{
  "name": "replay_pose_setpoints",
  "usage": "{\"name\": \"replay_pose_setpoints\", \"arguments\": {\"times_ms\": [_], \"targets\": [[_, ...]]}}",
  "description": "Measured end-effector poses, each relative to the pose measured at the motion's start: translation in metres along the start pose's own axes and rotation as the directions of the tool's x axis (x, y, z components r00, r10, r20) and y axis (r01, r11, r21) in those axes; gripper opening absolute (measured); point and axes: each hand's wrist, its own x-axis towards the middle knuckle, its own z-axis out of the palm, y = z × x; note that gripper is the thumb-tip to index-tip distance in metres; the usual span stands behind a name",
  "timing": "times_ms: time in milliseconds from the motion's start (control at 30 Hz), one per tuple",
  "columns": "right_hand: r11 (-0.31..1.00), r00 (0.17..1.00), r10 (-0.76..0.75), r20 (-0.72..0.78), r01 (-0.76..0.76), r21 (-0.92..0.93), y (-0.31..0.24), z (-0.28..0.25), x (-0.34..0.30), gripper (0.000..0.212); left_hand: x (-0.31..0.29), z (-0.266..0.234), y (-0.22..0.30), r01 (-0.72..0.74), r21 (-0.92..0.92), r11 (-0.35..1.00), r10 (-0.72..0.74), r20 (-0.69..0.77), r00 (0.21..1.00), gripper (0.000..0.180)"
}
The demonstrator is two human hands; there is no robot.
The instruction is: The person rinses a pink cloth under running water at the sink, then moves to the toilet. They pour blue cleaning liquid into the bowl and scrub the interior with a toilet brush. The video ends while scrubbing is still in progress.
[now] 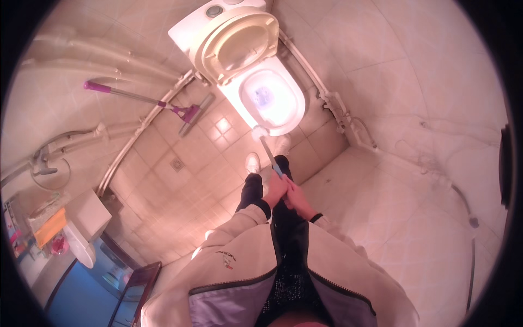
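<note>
Both my hands are together in front of my body on the handle of a toilet brush. My left hand is closed round the grip end. Beside it, my right hand is also closed at the grip, its fingers partly hidden. The brush's pale head points away from me and lies against the front rim of the white toilet bowl, at its left side. Bluish water or foam shows down inside the bowl. The toilet's yellowish seat and lid are raised against the tank.
A purple-and-grey sponge mop leans at the left near wall pipes. A floor drain sits in the tiles. At lower left are a white box and a blue panel. More pipes run right of the toilet.
</note>
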Motion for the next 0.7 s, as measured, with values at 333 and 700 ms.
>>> {"name": "replay_pose_setpoints", "arguments": {"times_ms": [333, 700], "targets": [[1.000, 0.999, 0.013, 0.043, -0.014, 0.010, -0.018, 0.001, 0.007, 0.040, 0.007, -0.008, 0.015, 0.132, -0.071, 0.989, -0.129, 0.052, 0.990, 0.037], [0.982, 0.984, 0.176, 0.003, -0.176, -0.073, -0.052, 0.000, 0.018, 0.040, 0.021, -0.020, 0.039, 0.089, -0.123, 0.988, -0.099, -0.077, 0.992, 0.042]]}}
